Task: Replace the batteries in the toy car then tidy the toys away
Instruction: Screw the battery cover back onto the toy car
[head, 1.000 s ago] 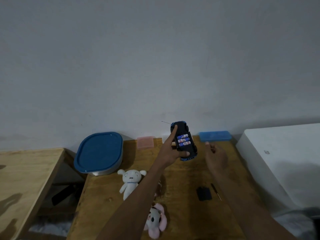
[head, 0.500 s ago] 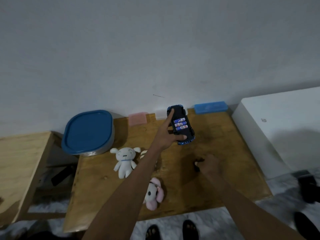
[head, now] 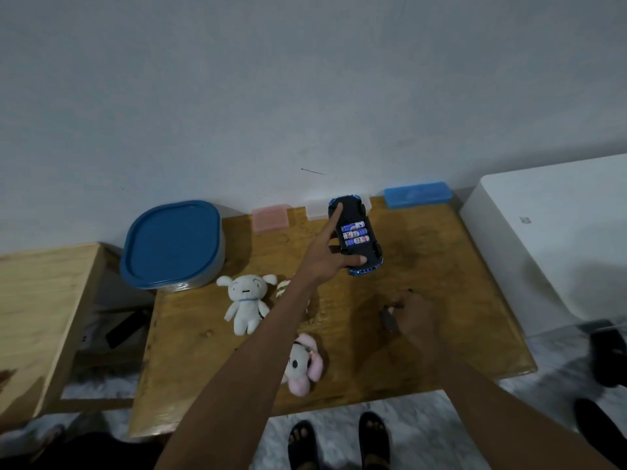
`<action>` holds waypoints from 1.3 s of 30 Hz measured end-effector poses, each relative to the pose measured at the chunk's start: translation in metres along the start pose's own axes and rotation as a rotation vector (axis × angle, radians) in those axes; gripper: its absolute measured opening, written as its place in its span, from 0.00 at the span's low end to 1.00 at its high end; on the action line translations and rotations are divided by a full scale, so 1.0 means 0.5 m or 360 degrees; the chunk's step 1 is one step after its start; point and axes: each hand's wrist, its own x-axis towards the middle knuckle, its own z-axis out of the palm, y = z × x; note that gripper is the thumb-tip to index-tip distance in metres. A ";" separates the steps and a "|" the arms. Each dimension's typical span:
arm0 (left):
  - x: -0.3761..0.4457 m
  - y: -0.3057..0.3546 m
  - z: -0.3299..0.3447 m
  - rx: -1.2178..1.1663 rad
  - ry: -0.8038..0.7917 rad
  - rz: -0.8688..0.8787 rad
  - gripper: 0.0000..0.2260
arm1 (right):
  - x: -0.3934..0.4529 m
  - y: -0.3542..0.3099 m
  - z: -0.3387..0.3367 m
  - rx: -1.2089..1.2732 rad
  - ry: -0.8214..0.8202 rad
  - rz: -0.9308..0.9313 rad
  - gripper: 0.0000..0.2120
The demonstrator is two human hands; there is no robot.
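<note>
A: Batteries (head: 354, 234) look seated, three of them side by side in the open bay of the toy car (head: 355, 239). What changed just now?

B: The right hand (head: 412, 317) dropped from beside the car down to the table (head: 441, 266). A second ago it was up in the air and apart; now it is curled on the small dark cover (head: 387, 321), fingers closed over it.

A: So the swap itself is done?

B: I'd judge so. Fetching the cover means closing the bay comes next, then fastening it, then putting the toys away.

A: Where is the car?

B: Held above the far middle of the table, belly up toward the camera. The left hand (head: 330, 256) is clamped on it, thumb across the near end, index finger stretched along its left edge.

A: Which way does it run?

B: Long axis goes away from the person, leaning slightly left at the far end. The blue end at the near side sits lowest in view; which end is the nose I cannot tell. The batteries lie crosswise to that axis.

A: And the toys?

B: White plush (head: 245, 301) and pink plush (head: 302, 364) lie on the table, blue-lidded box (head: 171, 244) closed behind them.
</note>
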 end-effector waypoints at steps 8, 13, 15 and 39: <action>-0.002 0.002 -0.026 -0.0022 -0.0021 0.0032 0.52 | 0.023 -0.101 -0.091 0.0554 0.0291 -0.0206 0.06; -0.004 0.009 -0.039 0.0003 -0.0030 0.0059 0.52 | 0.035 -0.224 -0.190 0.0845 0.0576 -0.0278 0.07; -0.006 0.010 -0.044 0.0008 -0.0036 0.0064 0.51 | 0.030 -0.266 -0.218 0.0986 0.0527 -0.0377 0.07; -0.011 0.007 -0.057 -0.0043 -0.0091 0.0110 0.49 | 0.015 -0.353 -0.186 0.0505 -0.0136 -0.0710 0.05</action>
